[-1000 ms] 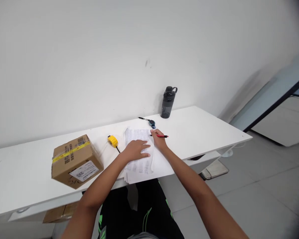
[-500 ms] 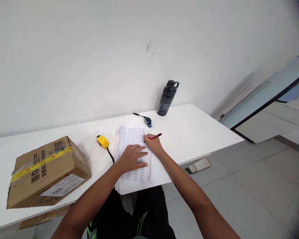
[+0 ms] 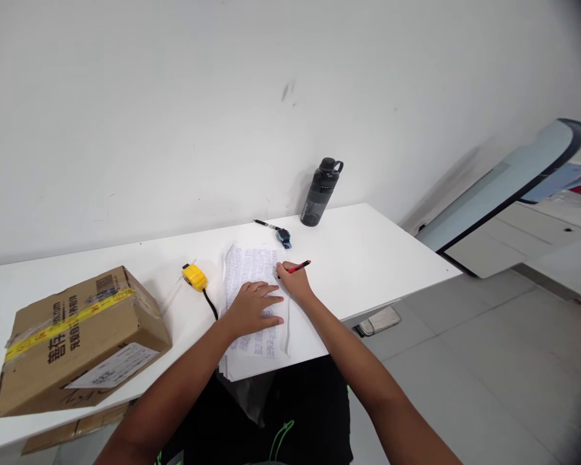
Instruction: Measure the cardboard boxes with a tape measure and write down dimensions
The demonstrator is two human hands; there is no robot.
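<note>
Sheets of white paper (image 3: 252, 261) covered in rows of blue handwriting lie on the white table, overlapping its front edge. My left hand (image 3: 254, 310) rests flat on the top sheet with its fingers spread. In my right hand (image 3: 293, 281) is a red and black pen (image 3: 299, 266), gripped near its lower end at the paper's right edge. Its tip is hidden behind my fingers. To the left of the paper lies a yellow tape measure (image 3: 195, 276) with a black strap. Beyond the paper are a dark wristwatch (image 3: 283, 237) and a black pen (image 3: 266, 224).
A taped cardboard box (image 3: 84, 342) stands at the table's left. Near the wall is a dark water bottle (image 3: 321, 192), upright. The white table (image 3: 382, 252) ends on the right above a grey tiled floor (image 3: 469, 342). A pale panel (image 3: 503, 187) leans at the right.
The whole view has shifted slightly, so the table's things sit a little further left. My left hand stays flat on the paper and my right still holds the pen at its right edge.
</note>
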